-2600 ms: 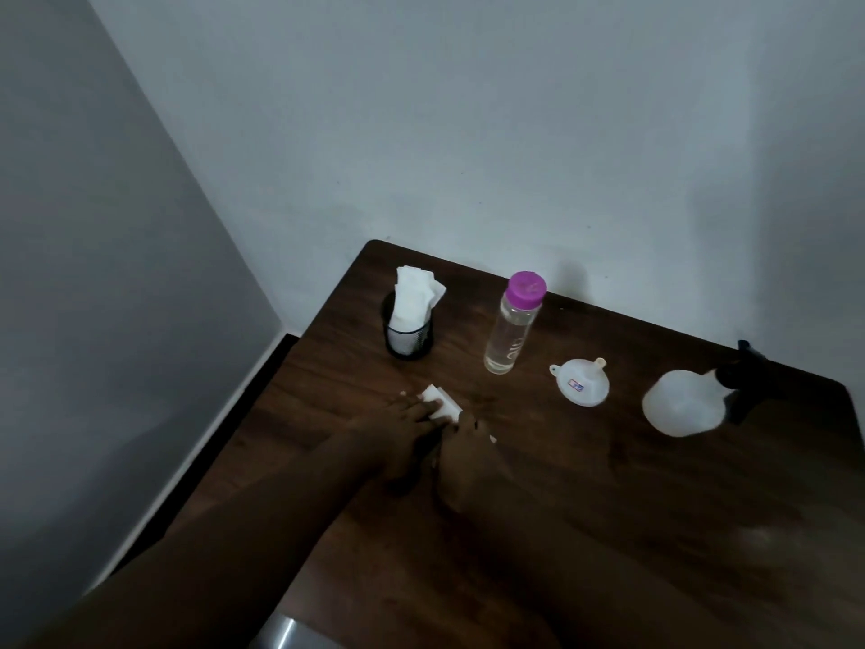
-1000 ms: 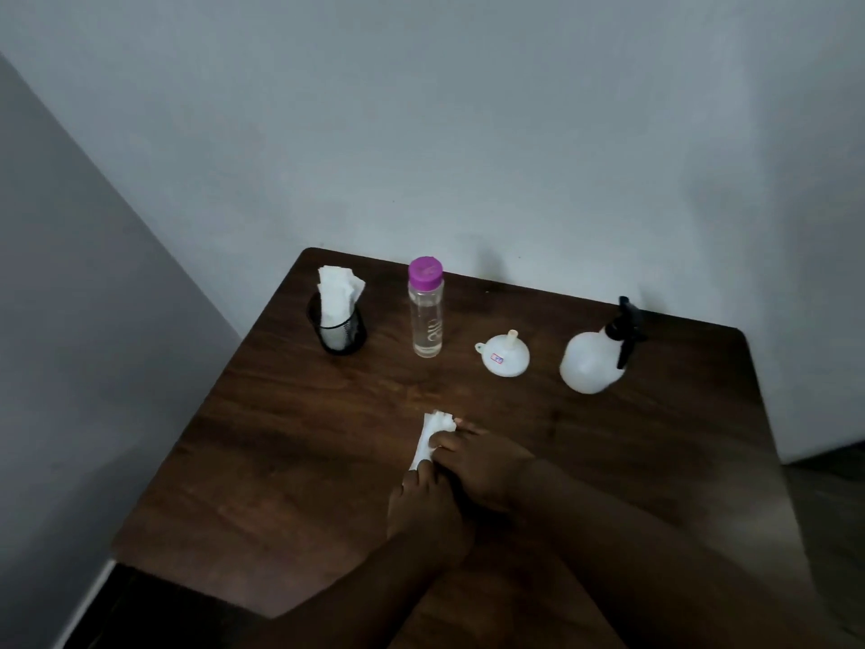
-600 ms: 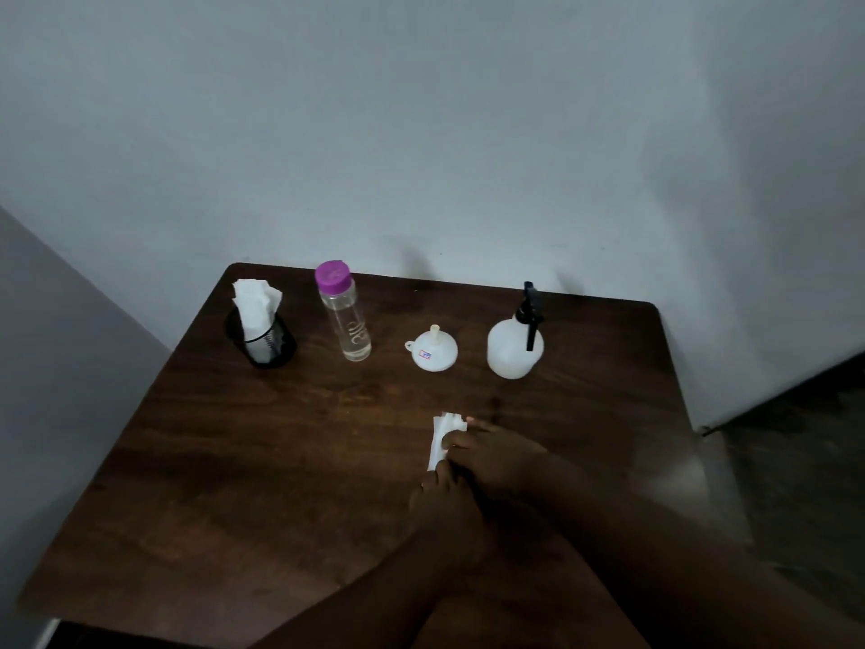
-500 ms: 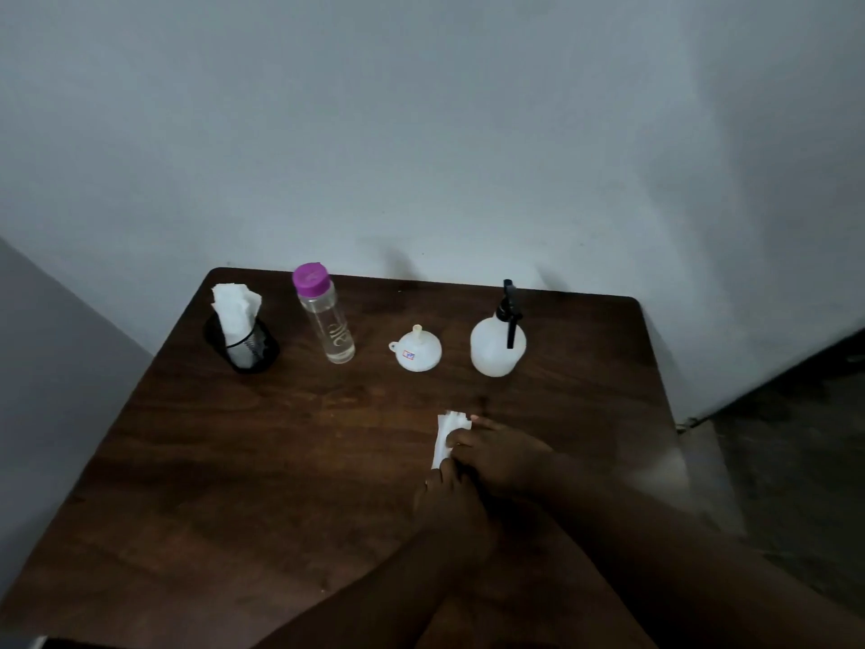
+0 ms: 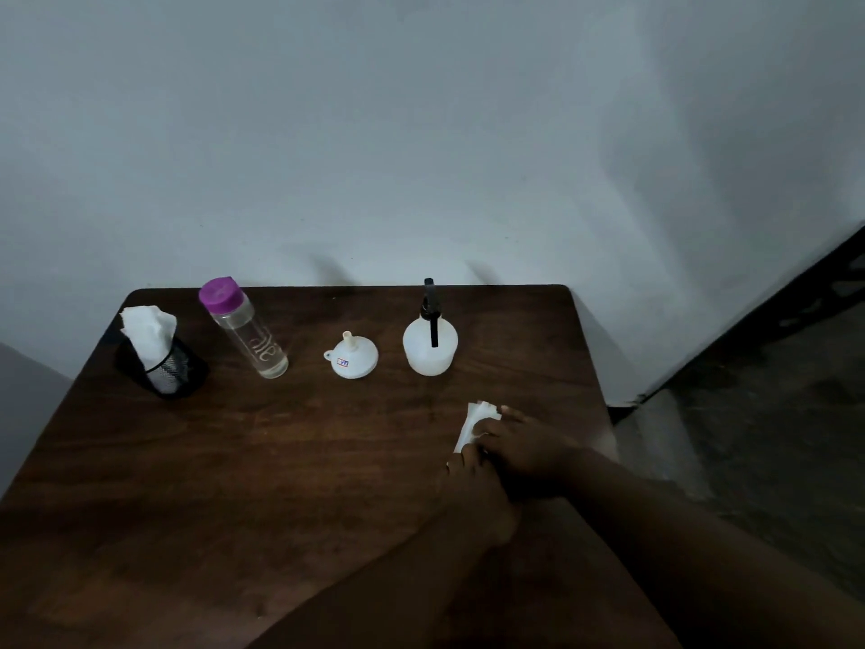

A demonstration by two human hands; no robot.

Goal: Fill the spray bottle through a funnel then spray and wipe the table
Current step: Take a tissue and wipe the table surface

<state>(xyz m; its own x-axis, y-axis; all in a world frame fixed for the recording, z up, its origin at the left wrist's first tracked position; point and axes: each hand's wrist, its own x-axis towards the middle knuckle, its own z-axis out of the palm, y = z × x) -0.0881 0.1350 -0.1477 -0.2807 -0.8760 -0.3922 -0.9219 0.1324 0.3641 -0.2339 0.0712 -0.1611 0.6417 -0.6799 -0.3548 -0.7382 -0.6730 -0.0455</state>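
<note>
On table (image 5: 234,461), both hands (touching) on tissue (image 5: 475,421).

Both hands low on table (image 5: 234,484), palms down, side by side: right hand (image 5: 529,454) fingers curled over tissue (image 5: 473,421), left hand (image 5: 477,494) touching right, fingertips at tissue's near end.

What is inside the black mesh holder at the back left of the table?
White tissues stand in the black mesh holder, their tops sticking out above its rim. Their lower parts show dimly through the mesh; the holder's bottom is hidden.
</note>
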